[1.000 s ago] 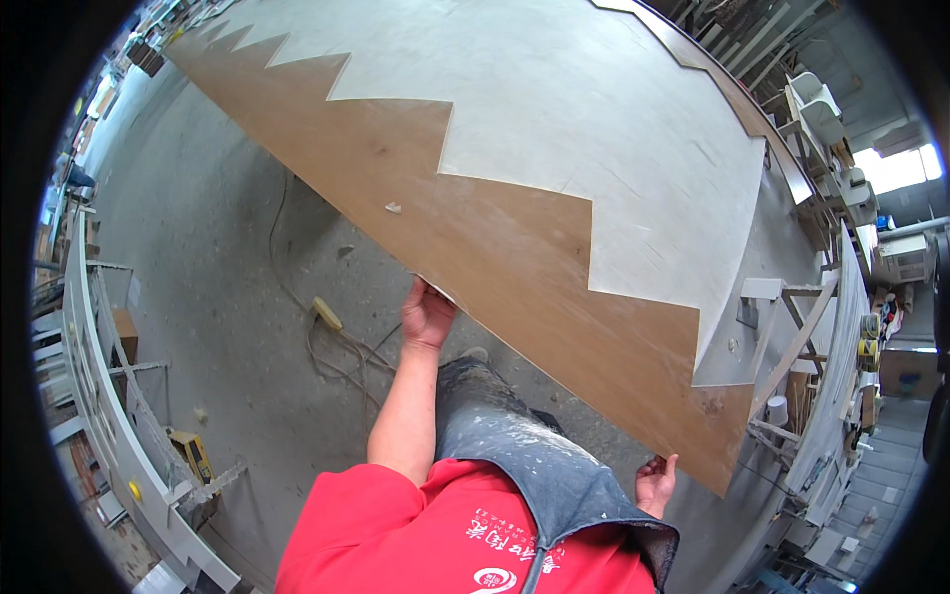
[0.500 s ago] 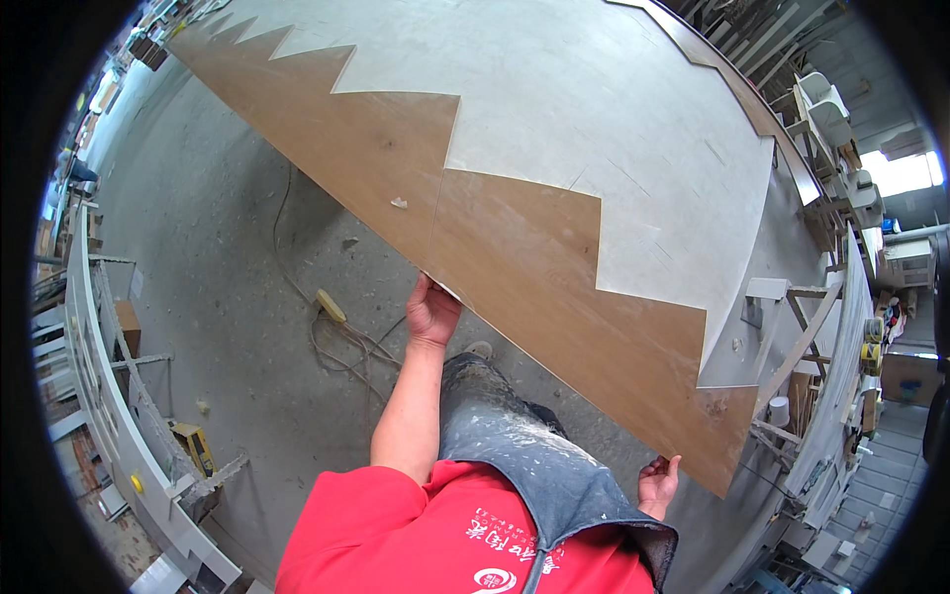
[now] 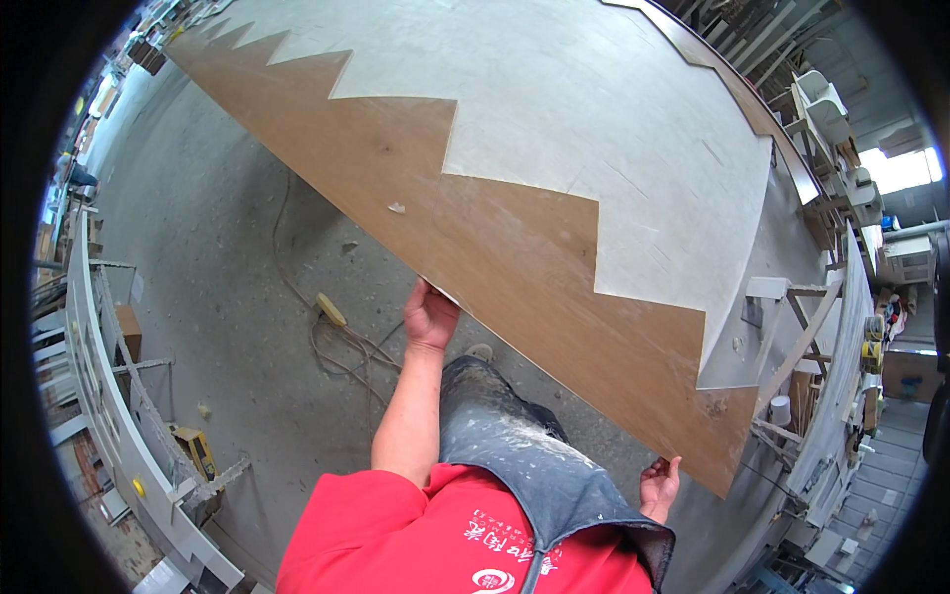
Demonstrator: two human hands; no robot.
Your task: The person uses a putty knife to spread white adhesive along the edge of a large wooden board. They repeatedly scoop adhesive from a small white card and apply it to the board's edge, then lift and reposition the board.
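A long brown board (image 3: 524, 252) with a stair-stepped upper edge runs diagonally from the far left to the near right. It borders or lies over a large whitish sheet (image 3: 554, 109); how the two are joined I cannot tell. My left hand (image 3: 431, 315) grips the board's near straight edge around its middle, fingertips tucked at the rim. Farther along the same edge, close to the board's right end, my right hand (image 3: 658, 487) holds it with the thumb up; its other fingers are partly hidden. A small whitish scrap (image 3: 397, 209) lies on the brown face.
On the grey floor (image 3: 237, 327) lie a cable and a yellowish power strip (image 3: 331, 309). Trestles with a long pale piece (image 3: 99, 366) stand at left, beside a yellow box (image 3: 195, 452). A wooden trestle (image 3: 800, 342) and another long pale piece (image 3: 831, 436) stand at right.
Both hands keep their places on the board's edge. The board's left part appears slightly lower in the picture; otherwise little differs.
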